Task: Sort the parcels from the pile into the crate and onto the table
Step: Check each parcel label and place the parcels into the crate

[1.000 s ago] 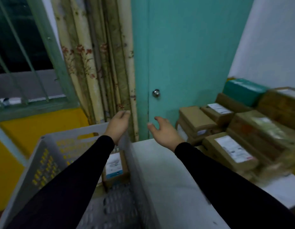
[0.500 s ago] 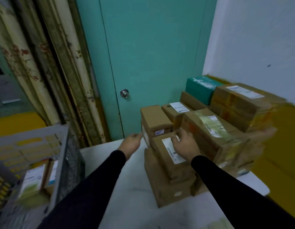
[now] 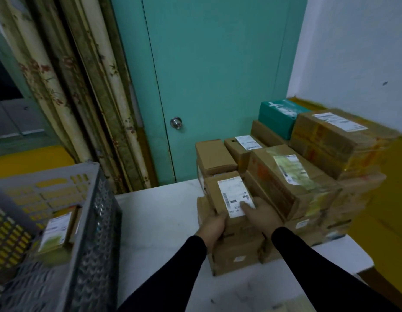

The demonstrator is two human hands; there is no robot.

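Note:
A pile of brown cardboard parcels (image 3: pixel 292 176) stands on the right half of the white table (image 3: pixel 159 221). At the pile's near left corner lies a small brown parcel with a white label (image 3: pixel 227 188), on top of a larger box (image 3: pixel 236 255). My left hand (image 3: pixel 212 228) grips its near left edge. My right hand (image 3: pixel 263 216) lies on its right side, thumb on the label. A grey plastic crate (image 3: pixel 87 221) stands at the left, with labelled parcels (image 3: pixel 54 230) inside.
A teal door (image 3: pixel 218 86) with a round knob (image 3: pixel 175 123) is behind the table, and a flowered curtain (image 3: pixel 83 97) hangs to its left. A teal box (image 3: pixel 277 115) tops the pile's far side. White wall on the right; the table's right edge ends near the pile.
My view swung right from the crate to the pile. Both hands left the crate, reached the small labelled parcel and closed on its two sides.

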